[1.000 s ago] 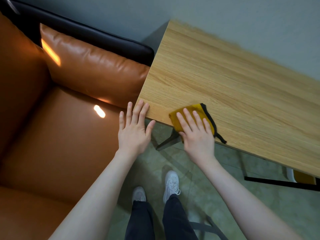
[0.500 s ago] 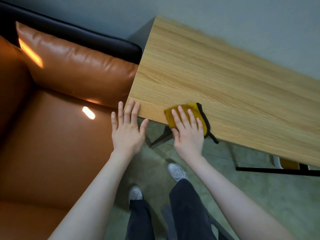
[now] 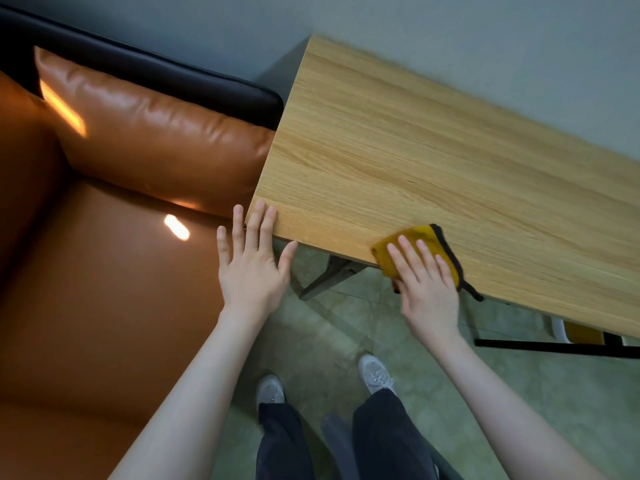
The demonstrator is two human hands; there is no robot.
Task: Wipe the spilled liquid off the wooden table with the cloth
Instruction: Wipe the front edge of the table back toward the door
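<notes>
Right hand (image 3: 427, 289) flat, fingers straight, pressing mustard-yellow black-edged cloth (image 3: 415, 241) at near edge of light wooden table (image 3: 433, 150) | left hand (image 3: 252, 268) open, fingertips on table corner | no spill visible to me | I'd keep palm pressure even, sweep inward from edge

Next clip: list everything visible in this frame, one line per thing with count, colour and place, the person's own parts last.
wooden table: one, light oak, upper right, against the wall.
cloth: one, mustard yellow with black trim, on the table's near edge under the right hand.
sofa: one, orange-brown leather with a black back, left.
cushion: one, orange-brown, on the sofa beside the table's end.
table frame: black metal, under the table, lower right.
floor: green-grey, bottom centre.
wall: grey, top.
shoes: two, pale grey, on the floor.
trousers: dark, bottom centre.
left hand: flat, fingertips on the table's corner.
right hand: flat, pressing the cloth.
</notes>
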